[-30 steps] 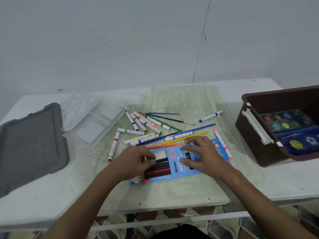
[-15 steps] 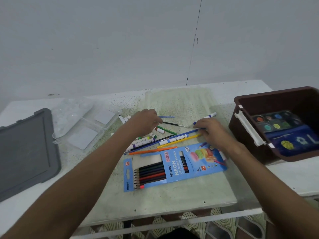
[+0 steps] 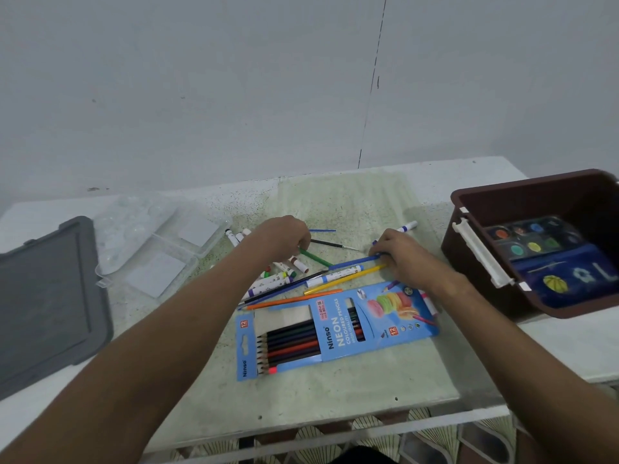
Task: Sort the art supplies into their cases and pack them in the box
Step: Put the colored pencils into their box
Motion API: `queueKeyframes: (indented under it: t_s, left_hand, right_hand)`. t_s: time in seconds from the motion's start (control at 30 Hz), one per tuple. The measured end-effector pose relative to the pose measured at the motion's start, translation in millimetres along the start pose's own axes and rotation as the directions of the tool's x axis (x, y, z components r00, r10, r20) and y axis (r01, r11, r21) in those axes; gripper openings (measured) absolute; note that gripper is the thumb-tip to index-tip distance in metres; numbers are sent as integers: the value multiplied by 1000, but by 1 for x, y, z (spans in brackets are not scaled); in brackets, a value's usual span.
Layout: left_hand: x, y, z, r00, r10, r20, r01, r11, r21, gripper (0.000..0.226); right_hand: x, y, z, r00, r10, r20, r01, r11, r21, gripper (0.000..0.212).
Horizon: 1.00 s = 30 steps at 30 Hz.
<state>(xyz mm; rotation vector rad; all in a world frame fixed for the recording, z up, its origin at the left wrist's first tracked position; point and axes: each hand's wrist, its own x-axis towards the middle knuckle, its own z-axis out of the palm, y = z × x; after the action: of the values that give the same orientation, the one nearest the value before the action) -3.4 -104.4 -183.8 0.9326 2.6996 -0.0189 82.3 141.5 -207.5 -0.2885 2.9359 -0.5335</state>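
Observation:
A blue cardboard pencil case [image 3: 335, 333] lies open near the table's front, with several coloured pencils in it. Behind it is a loose pile: a blue pencil [image 3: 351, 261], a yellow pencil [image 3: 345, 279], an orange pencil [image 3: 291, 300], several white markers [image 3: 268, 283] and a thin black brush [image 3: 330, 243]. My right hand [image 3: 405, 259] pinches the right end of the blue pencil, fingers also over the yellow one. My left hand [image 3: 284, 236] curls down over the markers beside the brush; its fingertips are hidden. The brown box [image 3: 469, 202] stands at the right.
A watercolour palette [image 3: 536, 239] and a dark blue case lie inside the brown box. The grey lid [image 3: 43, 296] lies at the far left, with an open clear plastic case [image 3: 150, 249] beside it. A blue-capped marker [image 3: 407, 226] lies behind my right hand.
Both hands left the pencil case and reached back to the loose pile. The right hand closed on the blue pencil's end; the left settled over the markers.

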Motion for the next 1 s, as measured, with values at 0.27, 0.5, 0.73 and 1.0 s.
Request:
queueKeyframes:
  t_s: [0.27,0.5,0.73,1.0]
  left_hand:
    - [-33,-9,-19,905,-108,-412,-59,926,-373,15]
    - [-97,-31,6,963,-206,-174,125,913,-389,16]
    - [-121,-36,29,945,-283,-163,175,860,-480,14]
    - [-121,-35,43,948,-293,-123,194,840,-506,20]
  right_hand:
    - [-20,-38,-7,985,-107,-135,124,984,129,20]
    - [-10,-79,20,972,-234,36,229,968,103,17]
    - [-2,-81,28,975,-180,134,179,984,18,23]
    - [9,-102,23,960,-175,219,165,984,65,26]
